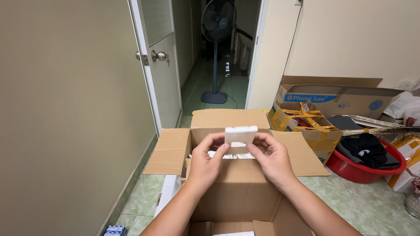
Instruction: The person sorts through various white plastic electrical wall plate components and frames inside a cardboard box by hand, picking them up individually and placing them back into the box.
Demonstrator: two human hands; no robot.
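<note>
Both hands, left hand (205,161) and right hand (272,158), pinch a small white plate (240,134) by its lower edge above the open cardboard box (238,188).

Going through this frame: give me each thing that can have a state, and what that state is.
White plate: held up above the box, gripped from both sides.
Left hand: closed on the plate's left edge.
Right hand: closed on the plate's right edge.
Cardboard box: open, flaps folded out.
Door: open.
Standing fan: upright in the hallway; running or not, cannot tell.
Red basin: holding dark cloth.
</note>
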